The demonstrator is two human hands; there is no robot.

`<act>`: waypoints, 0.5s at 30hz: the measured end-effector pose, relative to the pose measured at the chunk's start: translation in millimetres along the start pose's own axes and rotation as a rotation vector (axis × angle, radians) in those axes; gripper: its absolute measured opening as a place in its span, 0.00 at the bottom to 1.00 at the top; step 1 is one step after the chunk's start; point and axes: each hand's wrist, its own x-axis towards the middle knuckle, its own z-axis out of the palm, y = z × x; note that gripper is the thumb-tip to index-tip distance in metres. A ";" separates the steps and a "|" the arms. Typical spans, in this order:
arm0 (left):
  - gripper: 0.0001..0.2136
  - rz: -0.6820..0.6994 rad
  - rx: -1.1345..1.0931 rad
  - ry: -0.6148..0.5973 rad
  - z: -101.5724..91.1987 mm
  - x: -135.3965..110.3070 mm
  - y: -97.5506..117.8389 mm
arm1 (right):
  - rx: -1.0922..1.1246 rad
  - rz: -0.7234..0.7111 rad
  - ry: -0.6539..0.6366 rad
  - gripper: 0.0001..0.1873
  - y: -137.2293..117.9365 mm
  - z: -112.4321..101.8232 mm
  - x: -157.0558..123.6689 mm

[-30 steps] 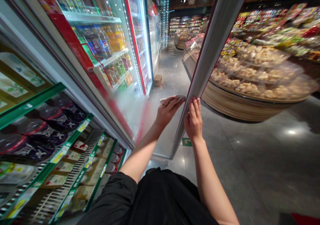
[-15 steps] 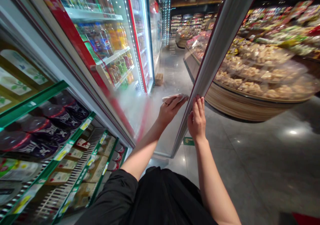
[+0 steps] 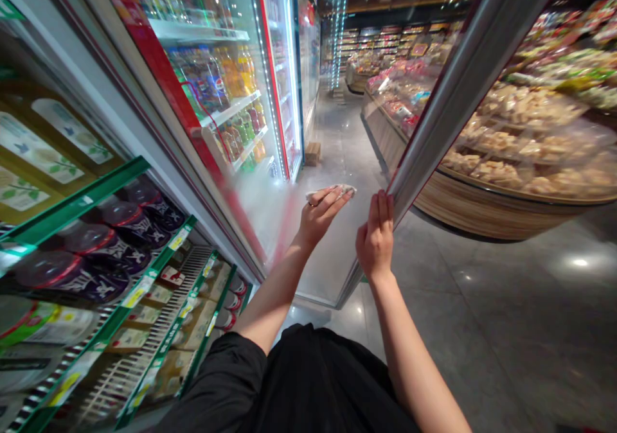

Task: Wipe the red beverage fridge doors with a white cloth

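My left hand presses a white cloth against the glass of a fridge door, its fingers laid over the cloth. Below that hand the pane looks misted. My right hand rests on the grey metal door frame, its fingers straight and close together along the edge. Nothing shows in my right hand, though its palm is hidden. The door stands swung outward, between the fridge shelves on my left and the aisle.
At left, green-edged shelves hold dark purple bottles and large yellow-green bottles. Beyond the glass stand drink coolers and a small brown box on the floor. A wood-sided display with bagged food curves along the right.
My left hand and the cloth have shifted left on the glass, away from the door frame. My right hand stays at the frame. The view has turned slightly left.
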 end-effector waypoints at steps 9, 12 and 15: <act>0.17 -0.212 -0.005 0.032 -7.7 0.9 -28.7 | 0.082 -0.086 -0.027 0.49 -22.3 26.6 7.8; 0.17 -0.115 -0.011 -0.044 -20.3 -10.6 -34.6 | 0.065 -0.088 -0.062 0.50 -26.7 37.9 9.5; 0.16 -0.097 0.007 0.020 -33.9 -18.4 -49.1 | 0.038 -0.083 -0.067 0.50 -27.6 46.8 10.0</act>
